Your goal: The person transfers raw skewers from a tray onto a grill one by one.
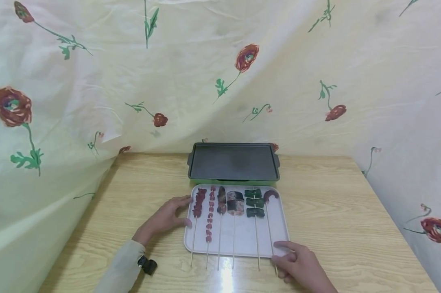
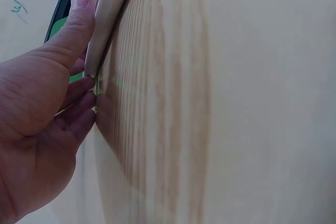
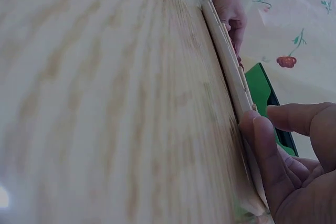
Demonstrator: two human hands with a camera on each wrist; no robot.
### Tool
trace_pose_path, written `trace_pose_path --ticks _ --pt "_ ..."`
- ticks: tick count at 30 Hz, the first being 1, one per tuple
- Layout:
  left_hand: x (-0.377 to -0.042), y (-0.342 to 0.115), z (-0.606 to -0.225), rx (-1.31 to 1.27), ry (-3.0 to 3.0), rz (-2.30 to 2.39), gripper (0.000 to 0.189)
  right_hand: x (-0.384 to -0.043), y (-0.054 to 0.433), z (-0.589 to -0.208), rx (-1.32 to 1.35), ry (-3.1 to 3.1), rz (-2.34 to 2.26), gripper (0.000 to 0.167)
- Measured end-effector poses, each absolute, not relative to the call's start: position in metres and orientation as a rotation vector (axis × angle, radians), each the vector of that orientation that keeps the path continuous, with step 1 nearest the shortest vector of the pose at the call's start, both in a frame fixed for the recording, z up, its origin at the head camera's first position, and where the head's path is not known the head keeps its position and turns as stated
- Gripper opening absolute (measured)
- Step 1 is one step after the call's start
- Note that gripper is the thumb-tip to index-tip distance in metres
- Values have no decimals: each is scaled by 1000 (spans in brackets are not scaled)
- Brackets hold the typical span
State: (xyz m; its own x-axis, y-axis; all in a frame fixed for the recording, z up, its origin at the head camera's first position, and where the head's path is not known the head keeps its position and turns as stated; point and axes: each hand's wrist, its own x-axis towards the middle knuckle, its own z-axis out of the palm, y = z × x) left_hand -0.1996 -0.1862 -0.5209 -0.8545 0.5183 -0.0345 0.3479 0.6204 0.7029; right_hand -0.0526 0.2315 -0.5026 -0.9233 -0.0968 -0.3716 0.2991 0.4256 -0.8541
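Observation:
Several skewers lie side by side on a white tray [image 1: 242, 244], sticks overhanging its front edge. They include red meat pieces [image 1: 199, 202], small pinkish-red pieces [image 1: 210, 211], grey-black fish-like slices [image 1: 235, 202] and dark green rolls [image 1: 255, 202]. My left hand [image 1: 171, 213] grips the tray's left rim, thumb above and the other fingers at its side and below in the left wrist view. At the front right corner, my right hand [image 1: 297, 262] pinches the stick of the rightmost skewer [image 1: 269, 224], which bears a curved reddish-brown piece. The fingers partly hide that stick.
A black griddle [image 1: 233, 162] with a green base stands directly behind the tray. Wooden tabletop [image 1: 337, 211] extends on both sides. A flower-patterned cloth [image 1: 191, 73] hangs at the back and sides. A dark band with a small block [image 1: 147, 265] is on the left wrist.

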Motion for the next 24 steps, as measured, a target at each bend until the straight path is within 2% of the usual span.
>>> trace_pose_path --ticks 7,17,24 --pt "-200 -187 -522 686 2604 1063 88 -56 234 -507 104 2237 -1561 67" --pt "-200 -187 -523 717 2620 1066 87 -57 237 -507 32 2212 -1612 52" --pt "-199 -187 -522 711 2618 1085 88 -57 238 -508 45 2243 -1597 50"
